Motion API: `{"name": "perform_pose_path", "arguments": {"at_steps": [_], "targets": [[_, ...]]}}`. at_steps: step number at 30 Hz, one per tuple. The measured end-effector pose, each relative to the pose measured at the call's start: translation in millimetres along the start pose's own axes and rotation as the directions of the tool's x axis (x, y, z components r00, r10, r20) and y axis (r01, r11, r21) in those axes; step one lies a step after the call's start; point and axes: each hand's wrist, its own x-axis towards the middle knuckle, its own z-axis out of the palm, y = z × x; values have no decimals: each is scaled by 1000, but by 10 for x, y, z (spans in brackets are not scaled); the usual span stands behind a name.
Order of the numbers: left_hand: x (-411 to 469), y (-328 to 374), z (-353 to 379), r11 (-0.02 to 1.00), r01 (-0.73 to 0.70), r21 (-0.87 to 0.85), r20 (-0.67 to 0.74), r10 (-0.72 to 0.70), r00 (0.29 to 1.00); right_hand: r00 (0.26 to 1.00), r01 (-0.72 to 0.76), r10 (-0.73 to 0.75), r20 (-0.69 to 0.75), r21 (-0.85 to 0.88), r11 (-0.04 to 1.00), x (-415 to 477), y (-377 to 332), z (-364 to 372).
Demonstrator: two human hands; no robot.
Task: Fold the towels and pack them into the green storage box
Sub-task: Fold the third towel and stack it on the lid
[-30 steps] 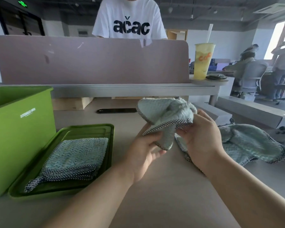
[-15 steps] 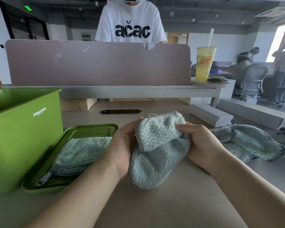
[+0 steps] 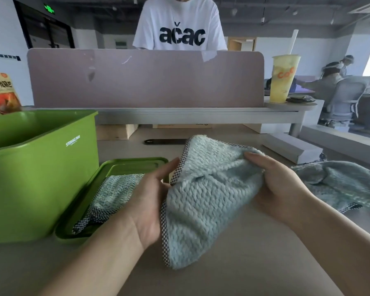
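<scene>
Pale blue waffle-knit towel with black-and-white checkered trim: where is it? —A
Held up between both hands over the beige bench, front centre. Lower corner hangs close to the surface; can't tell if it touches. —B
Grip state? —A
Left-hand grip: thumb on the checkered left edge, fingers behind the cloth, pinching it. Right-hand grip: fingers curled over the bunched right edge, clamped on the same towel. —B
Box? —A
Green plastic storage box upright at the left, top open. Flat green plastic lid lies on the bench just beside it, rim up. A folded towel of the same kind lies in the lid. —B
Anything else? —A
Third towel, crumpled, on the bench at the right, beyond the right wrist. Mauve divider panel across the back, yellow drink cup with straw on the ledge at its right end. —B
</scene>
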Motion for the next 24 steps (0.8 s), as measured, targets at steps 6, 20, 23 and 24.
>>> {"name": "perform_pose_path", "arguments": {"at_steps": [6,20,23,24], "targets": [[-16,41,-62,998,46,31,9,-46,999,983,107,-120,-136,-101,989,-2,-68,-76],[-37,105,-118,993,-58,-107,2,59,998,982,-58,61,182,-21,998,-47,-164,-146],[-57,125,-112,987,-75,-142,82,87,993,920,-106,132,368,-89,990,-118,-214,-147],[-49,126,-122,988,-77,-131,90,89,992,895,-150,182,407,-110,983,-124,-207,-157]]}}
